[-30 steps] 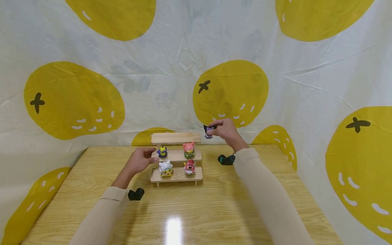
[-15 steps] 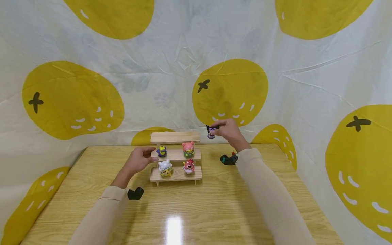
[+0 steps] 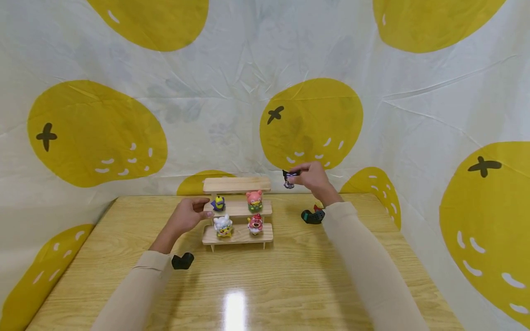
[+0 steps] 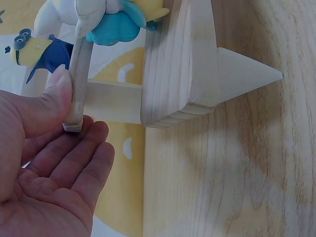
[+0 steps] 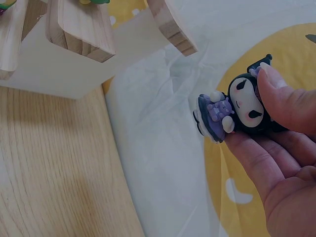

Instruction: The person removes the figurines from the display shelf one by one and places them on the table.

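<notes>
A three-tier wooden display shelf (image 3: 237, 185) stands at the back of the table. My left hand (image 3: 188, 216) pinches the left end of its middle tier, thumb above and fingers below, as the left wrist view shows. Close to that thumb is a minion figurine (image 4: 37, 52) in a blue cape. My right hand (image 3: 313, 180) holds a black-and-purple figurine (image 5: 245, 104) with a white face between thumb and fingers. The figurine hangs in the air to the right of the top tier, apart from it. A pink figurine (image 3: 254, 201) sits on the middle tier's right side.
On the bottom tier are a figurine in a white fluffy hood (image 3: 223, 225) and a red-and-pink figurine (image 3: 255, 224). The wooden table (image 3: 265, 285) meets a curtain (image 3: 215, 128) with yellow fruit prints behind. Dark wrist devices (image 3: 183, 261) show below both sleeves.
My right hand has drifted slightly to the right with the black-and-purple figurine, away from the shelf. The left hand keeps its hold on the tier.
</notes>
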Tool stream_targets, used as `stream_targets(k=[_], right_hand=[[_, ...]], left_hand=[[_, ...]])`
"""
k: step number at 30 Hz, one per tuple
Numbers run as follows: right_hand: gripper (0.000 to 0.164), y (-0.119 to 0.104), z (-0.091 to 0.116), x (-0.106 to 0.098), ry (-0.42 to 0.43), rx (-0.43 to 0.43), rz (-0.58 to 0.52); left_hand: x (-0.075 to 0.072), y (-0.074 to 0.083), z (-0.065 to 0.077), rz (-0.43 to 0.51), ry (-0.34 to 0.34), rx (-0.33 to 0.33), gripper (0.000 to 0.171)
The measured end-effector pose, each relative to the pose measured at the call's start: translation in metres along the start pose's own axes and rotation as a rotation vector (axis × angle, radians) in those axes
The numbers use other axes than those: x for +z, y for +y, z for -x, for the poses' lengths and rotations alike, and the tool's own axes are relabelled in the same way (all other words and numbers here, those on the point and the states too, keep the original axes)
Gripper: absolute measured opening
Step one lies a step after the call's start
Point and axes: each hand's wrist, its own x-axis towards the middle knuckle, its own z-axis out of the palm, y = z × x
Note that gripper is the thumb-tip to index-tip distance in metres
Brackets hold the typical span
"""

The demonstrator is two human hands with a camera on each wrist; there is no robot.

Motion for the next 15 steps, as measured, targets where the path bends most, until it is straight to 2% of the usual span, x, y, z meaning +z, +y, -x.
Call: stream_targets(k=[4,15], right_hand=[[0.031,0.002,0.001,-0.001,0.009,0.002,0.006],[0.033,0.013,0.001,-0.007,0.0,-0.027,0.014]], left_hand=[[0.0,0.0,0.0,-0.012,-0.001,0.013,0.055],[0.001,-0.002,0.0,-0.008,-0.003,-0.003,0.055]])
